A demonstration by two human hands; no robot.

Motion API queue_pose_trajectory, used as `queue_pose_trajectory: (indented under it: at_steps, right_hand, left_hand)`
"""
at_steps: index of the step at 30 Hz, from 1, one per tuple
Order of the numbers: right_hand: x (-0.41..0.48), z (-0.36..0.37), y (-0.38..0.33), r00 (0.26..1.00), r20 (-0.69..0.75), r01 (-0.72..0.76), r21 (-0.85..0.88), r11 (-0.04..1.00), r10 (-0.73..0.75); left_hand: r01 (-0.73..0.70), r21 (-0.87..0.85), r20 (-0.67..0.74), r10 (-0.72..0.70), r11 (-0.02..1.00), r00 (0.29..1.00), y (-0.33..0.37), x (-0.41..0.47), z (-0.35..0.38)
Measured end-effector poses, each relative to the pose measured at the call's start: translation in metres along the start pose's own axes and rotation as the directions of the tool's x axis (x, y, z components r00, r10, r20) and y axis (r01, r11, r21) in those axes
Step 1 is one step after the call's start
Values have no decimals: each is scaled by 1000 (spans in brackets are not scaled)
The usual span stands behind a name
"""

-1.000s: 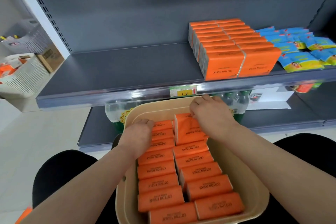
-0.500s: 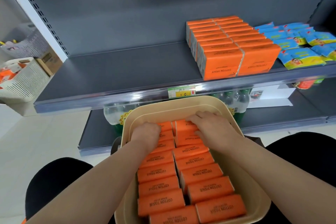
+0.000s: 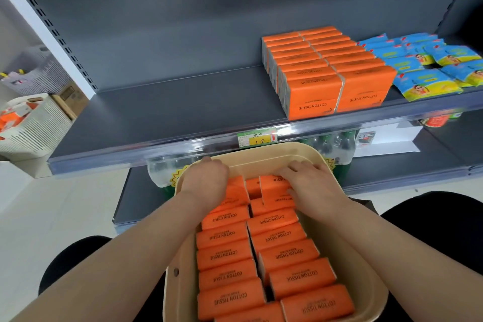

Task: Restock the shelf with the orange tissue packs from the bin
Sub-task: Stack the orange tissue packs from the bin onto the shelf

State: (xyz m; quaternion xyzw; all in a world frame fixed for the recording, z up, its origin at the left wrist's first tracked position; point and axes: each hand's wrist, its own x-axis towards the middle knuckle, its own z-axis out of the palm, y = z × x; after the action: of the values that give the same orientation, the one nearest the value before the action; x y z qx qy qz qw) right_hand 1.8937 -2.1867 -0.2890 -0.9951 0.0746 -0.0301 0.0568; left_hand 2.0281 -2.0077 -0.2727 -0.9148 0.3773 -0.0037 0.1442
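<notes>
A tan bin (image 3: 264,150) rests on my lap, filled with two columns of orange tissue packs (image 3: 282,240) marked COTTON TISSUE. Both hands are at its far end. My left hand (image 3: 206,181) curls its fingers down over the farthest packs of the left column. My right hand (image 3: 309,181) grips the farthest packs of the right column (image 3: 274,187), which stand tilted up. On the grey shelf (image 3: 167,110) above, two rows of stacked orange packs (image 3: 326,73) sit at the right.
Blue and yellow packets (image 3: 428,68) lie right of the orange stack. A price tag (image 3: 257,137) hangs on the shelf's front rail. Bottles (image 3: 329,142) stand on the lower shelf behind the bin. A white slatted basket (image 3: 34,125) sits at the left.
The pack my right hand held raised has come down into the bin. Both hands have slid forward to the bin's far end and closed over the farthest packs.
</notes>
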Motion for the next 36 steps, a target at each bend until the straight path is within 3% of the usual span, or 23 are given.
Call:
queue_pose_trajectory:
  at_steps: [6,13,18,23,31,36]
  right_hand:
    - [-1,2,-10,998,64,-13,26,1000,11]
    - [-10,-3,-13,998,58,4,-6,1000,-4]
    - [-18,-41,-12,995,-80,-56,-24,998,54]
    - [-4,-88,-2,946,-312,-97,-18,995,87]
    - [64,-151,32,871,-480,-127,-19,992,102]
    - [115,-171,63,860,-494,-179,-57,982,128]
  left_hand:
    - [-123,-191,124,148,974,981,1,-16,-15]
    - [-55,-298,90,85,953,992,2,-34,2]
    - [-42,-349,-76,17,936,997,-18,-34,-29]
    - [-21,-446,-275,-115,895,955,-43,-12,-92]
    - [61,-429,-205,-163,901,965,-56,60,-139]
    - [116,-374,-144,-181,920,973,-56,117,-140]
